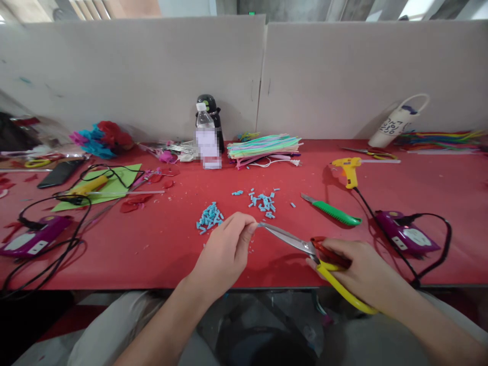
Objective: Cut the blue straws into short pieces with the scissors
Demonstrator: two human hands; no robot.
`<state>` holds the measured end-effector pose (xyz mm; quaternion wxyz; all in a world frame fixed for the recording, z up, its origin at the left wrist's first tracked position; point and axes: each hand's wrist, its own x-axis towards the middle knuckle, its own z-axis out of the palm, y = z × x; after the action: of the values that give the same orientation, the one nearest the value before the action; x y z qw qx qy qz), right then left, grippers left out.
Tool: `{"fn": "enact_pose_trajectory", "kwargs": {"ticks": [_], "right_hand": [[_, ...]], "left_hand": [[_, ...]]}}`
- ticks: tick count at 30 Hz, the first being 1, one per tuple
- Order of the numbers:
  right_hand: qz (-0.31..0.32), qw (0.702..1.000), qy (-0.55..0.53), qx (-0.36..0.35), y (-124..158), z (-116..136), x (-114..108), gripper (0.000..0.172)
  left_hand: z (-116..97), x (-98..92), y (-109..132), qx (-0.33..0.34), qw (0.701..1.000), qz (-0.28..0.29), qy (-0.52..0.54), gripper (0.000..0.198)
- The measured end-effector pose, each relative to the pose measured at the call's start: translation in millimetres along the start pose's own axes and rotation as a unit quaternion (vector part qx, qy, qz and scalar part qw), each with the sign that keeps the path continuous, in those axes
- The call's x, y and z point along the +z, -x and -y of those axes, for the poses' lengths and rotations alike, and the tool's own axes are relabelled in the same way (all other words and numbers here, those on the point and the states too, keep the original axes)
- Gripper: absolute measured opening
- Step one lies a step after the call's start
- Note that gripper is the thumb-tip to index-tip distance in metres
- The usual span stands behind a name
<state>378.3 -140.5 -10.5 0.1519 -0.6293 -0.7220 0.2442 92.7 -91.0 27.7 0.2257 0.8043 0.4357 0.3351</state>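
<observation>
My left hand (225,249) is pinched shut on a tiny light-blue piece at its fingertips, just above the red table (160,254). My right hand (360,272) grips scissors (305,247) with red and yellow handles. Their blades are closed and the tip meets the piece at my left fingertips. Beyond my hands lie two scatters of small light-blue cut pieces: one heap (209,217) and a looser group (263,201).
A green-handled utility knife (335,212) lies to the right, with a yellow glue gun (347,169) and a purple power strip (404,235) beyond. A bundle of pastel sticks (263,146) and a water bottle (207,137) stand at the back. Cables, another purple power strip (32,236) and green paper (114,183) fill the left.
</observation>
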Motion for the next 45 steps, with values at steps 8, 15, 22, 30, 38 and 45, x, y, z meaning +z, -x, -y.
{"fn": "enact_pose_trajectory", "kwargs": {"ticks": [8,15,22,30,38,45], "right_hand": [[-0.005,1.000,-0.017,0.008,1.2,-1.7,2.6,0.027],[-0.007,0.999,-0.045,0.014,1.3,5.3,0.4,0.036],[-0.013,0.998,-0.057,0.010,1.5,7.1,1.9,0.035],[0.001,0.999,-0.048,0.002,0.6,2.9,1.4,0.028],[0.001,1.000,-0.025,-0.002,0.3,2.9,0.2,0.027],[0.001,0.999,-0.036,-0.004,-0.1,3.9,-1.2,0.024]], "left_hand": [[-0.2,-1.5,2.1,-0.013,1.000,0.007,0.001,0.022],[0.2,-1.2,0.8,-0.020,1.000,0.007,0.002,0.023],[-0.4,-2.1,1.1,-0.018,1.000,0.006,0.008,0.023],[0.2,-0.8,-0.8,-0.025,0.999,0.020,0.012,0.024],[0.1,-1.4,0.2,-0.028,0.999,0.023,0.008,0.024],[0.4,-0.8,-1.1,-0.024,0.999,0.024,0.004,0.023]]}}
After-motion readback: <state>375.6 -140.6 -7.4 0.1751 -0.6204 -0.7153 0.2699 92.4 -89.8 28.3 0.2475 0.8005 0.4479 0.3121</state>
